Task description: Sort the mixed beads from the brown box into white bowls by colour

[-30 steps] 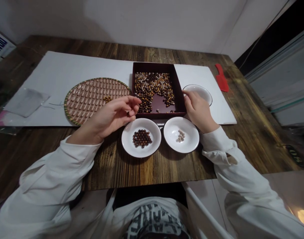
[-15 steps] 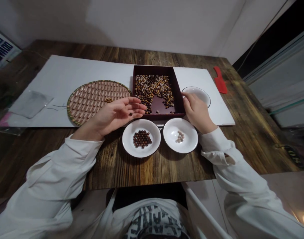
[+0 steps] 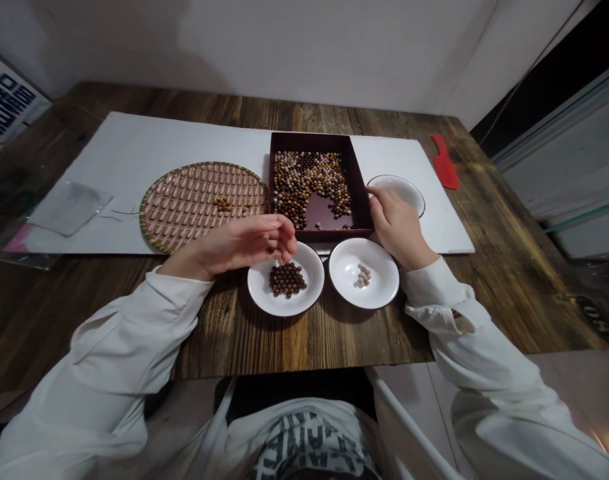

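Note:
My left hand (image 3: 249,243) hovers over the rim of a white plate (image 3: 286,302) that holds dark brown beads (image 3: 286,279); its fingers curl down with a dark bead at the tips. My right hand (image 3: 395,223) rests beside the dark red box (image 3: 360,187) of mixed beads (image 3: 309,180), fingers pinched together near a small white bowl (image 3: 409,189); what they hold is too small to see. A second white plate (image 3: 379,290) carries a few pale beads (image 3: 363,275). A round woven tray (image 3: 194,200) with a few tan beads (image 3: 223,203) lies left of the box.
A white sheet (image 3: 134,147) covers the far part of the wooden table (image 3: 294,340). A clear plastic bag (image 3: 69,205) lies at the left, a red tool (image 3: 444,161) at the far right. A wall stands behind the table.
My left hand turned from palm-up with a bead on it to fingers down, and moved toward the plate of dark beads. The right hand stayed by the box.

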The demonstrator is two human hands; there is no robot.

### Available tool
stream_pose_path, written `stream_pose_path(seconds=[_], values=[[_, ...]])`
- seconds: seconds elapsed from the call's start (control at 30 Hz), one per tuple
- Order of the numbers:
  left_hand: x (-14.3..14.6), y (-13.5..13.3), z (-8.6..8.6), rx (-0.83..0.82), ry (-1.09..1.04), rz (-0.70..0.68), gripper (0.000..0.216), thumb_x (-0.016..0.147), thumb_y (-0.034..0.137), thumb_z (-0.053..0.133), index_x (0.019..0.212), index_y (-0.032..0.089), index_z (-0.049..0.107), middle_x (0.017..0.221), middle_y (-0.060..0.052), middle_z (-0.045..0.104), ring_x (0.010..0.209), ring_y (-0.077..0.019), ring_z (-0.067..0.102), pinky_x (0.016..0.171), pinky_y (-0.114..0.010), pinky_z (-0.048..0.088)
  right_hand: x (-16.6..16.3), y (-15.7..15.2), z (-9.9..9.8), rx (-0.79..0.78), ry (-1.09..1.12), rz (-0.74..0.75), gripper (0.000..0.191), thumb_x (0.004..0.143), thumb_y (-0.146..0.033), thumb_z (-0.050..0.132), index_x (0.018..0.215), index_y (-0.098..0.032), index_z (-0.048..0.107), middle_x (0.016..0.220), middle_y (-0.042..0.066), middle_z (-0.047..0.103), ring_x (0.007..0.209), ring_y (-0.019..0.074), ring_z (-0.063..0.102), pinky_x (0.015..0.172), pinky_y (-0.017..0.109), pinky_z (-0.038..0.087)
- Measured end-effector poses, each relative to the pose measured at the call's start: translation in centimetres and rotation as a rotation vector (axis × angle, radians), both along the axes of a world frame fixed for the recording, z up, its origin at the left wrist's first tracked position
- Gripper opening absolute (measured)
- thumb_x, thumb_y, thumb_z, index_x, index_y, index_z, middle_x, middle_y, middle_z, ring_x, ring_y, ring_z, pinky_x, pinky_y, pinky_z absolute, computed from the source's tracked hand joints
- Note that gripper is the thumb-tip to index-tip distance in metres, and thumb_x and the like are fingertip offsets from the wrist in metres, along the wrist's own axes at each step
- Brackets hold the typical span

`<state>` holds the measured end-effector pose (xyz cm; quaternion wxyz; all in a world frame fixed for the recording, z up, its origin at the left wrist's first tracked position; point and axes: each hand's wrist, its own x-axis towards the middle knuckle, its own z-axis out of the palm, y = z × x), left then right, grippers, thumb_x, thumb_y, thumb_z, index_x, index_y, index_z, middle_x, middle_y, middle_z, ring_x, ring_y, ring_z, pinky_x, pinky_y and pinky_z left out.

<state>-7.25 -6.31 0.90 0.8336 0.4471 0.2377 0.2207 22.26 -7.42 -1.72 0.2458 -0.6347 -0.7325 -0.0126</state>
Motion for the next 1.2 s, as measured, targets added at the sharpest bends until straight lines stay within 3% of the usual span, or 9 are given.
stream_pose_path(seconds=[0.13, 0.53, 0.83, 1.2], values=[[0.28, -0.38, -0.04, 0.018, -0.018, -0.086, 0.019, 0.083, 0.031, 0.064, 0.087, 0.012, 0.065, 0.079, -0.007, 0.068, 0.070, -0.0147, 0.063, 0.065, -0.024, 0.050, -0.04, -0.04, 0.09, -0.011, 0.000, 0.000, 0.056, 0.099, -0.050, 0.017, 0.125, -0.020, 0.057, 0.112, 0.013, 0.066, 0.105, 0.0302, 0.060, 0.086, 0.044, 0.047], [-0.01, -0.46, -0.24, 0.114, -0.005, -0.173, 0.021, 0.091, 0.032, 0.055, 0.095, 0.013, 0.065, 0.083, -0.007, 0.069, 0.075, -0.0152, 0.065, 0.071, -0.025, 0.050, -0.24, -0.19, 0.34, -0.031, 0.001, -0.018, 0.058, 0.099, -0.049, 0.016, 0.125, -0.017, 0.058, 0.114, 0.014, 0.065, 0.107, 0.0298, 0.060, 0.088, 0.042, 0.045], [0.24, -0.69, 0.30, 0.148, 0.079, -0.132, 0.026, 0.085, 0.037, 0.061, 0.093, 0.013, 0.068, 0.076, -0.009, 0.069, 0.072, -0.0184, 0.065, 0.070, -0.029, 0.051, 0.03, -0.05, -0.05, 0.004, 0.016, 0.005, 0.058, 0.098, -0.054, 0.016, 0.124, -0.022, 0.058, 0.110, 0.013, 0.066, 0.103, 0.0310, 0.061, 0.086, 0.046, 0.047], [0.40, -0.75, 0.42, 0.117, 0.092, -0.135, 0.021, 0.086, 0.033, 0.061, 0.093, 0.014, 0.066, 0.079, -0.009, 0.070, 0.075, -0.0181, 0.065, 0.072, -0.029, 0.050, -0.07, -0.08, 0.10, 0.001, 0.008, 0.009, 0.058, 0.099, -0.052, 0.016, 0.123, -0.020, 0.058, 0.113, 0.013, 0.066, 0.106, 0.0302, 0.060, 0.088, 0.044, 0.046]])
